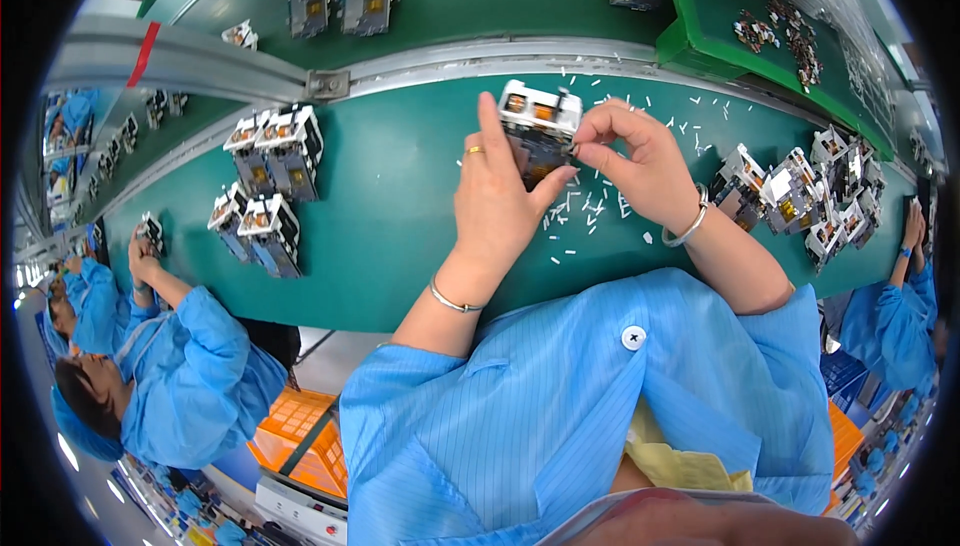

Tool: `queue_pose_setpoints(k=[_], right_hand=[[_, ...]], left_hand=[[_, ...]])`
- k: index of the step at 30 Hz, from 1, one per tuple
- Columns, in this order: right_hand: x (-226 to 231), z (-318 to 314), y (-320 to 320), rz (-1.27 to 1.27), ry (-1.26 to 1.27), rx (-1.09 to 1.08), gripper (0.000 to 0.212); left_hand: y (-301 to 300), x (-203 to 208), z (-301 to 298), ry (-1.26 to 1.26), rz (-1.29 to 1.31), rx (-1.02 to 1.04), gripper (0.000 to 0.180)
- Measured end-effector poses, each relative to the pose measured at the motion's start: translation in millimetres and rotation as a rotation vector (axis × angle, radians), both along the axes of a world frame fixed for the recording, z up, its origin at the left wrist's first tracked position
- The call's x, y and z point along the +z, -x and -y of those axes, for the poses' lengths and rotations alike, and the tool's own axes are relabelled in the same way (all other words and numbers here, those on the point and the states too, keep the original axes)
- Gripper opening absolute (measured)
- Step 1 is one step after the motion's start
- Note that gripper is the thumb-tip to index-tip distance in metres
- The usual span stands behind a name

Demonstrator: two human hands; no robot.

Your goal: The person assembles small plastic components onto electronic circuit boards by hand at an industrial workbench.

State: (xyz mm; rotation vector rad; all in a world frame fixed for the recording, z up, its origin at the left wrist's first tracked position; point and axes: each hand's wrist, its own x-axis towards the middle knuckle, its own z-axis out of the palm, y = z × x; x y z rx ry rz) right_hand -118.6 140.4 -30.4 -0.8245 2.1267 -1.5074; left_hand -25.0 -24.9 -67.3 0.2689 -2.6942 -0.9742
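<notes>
A black-and-white electrical unit with copper coils (541, 126) is tilted above the green table in my left hand (497, 186). The fingers lie along its left side and the thumb reaches across under its lower end. My right hand (635, 154) is closed in a pinch against the unit's right side. Whatever sits between those fingertips is too small to make out. Around and below the unit, many small white slivers (597, 208) are scattered on the table.
More such units stand in a group (270, 181) to the left and a heaped cluster (800, 191) to the right. Behind a metal rail (430, 64) are further units (345, 1) and a green tray (690, 41) holding small parts. Co-workers in blue sit on both sides.
</notes>
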Motion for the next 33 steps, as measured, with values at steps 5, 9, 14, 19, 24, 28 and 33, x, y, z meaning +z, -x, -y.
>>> queue_pose_setpoints(k=[5,9,14,19,24,28,33], right_hand=[[-2,10,-8,-0.443,-0.091,-0.028,0.013],[1,10,-20,-0.421,-0.095,0.008,0.012],[-4,15,-29,-0.461,-0.119,-0.018,0.012],[-8,19,-34,-0.476,-0.118,-0.094,0.014],[-8,21,-34,-0.511,-0.135,-0.098,0.014],[-9,21,-36,-0.532,-0.137,-0.102,0.015],[-9,21,-36,-0.551,-0.148,-0.092,0.016]], left_hand=[[-19,9,0,-0.136,0.015,-0.051,0.096],[-27,20,11,-0.102,0.078,-0.095,0.077],[-15,14,17,-0.195,-0.056,-0.140,0.065],[-12,8,13,-0.402,0.036,-0.144,0.048],[-11,8,10,-0.428,0.018,-0.108,0.045],[-10,6,9,-0.471,0.009,-0.089,0.042],[-7,1,7,-0.483,-0.005,-0.060,0.038]])
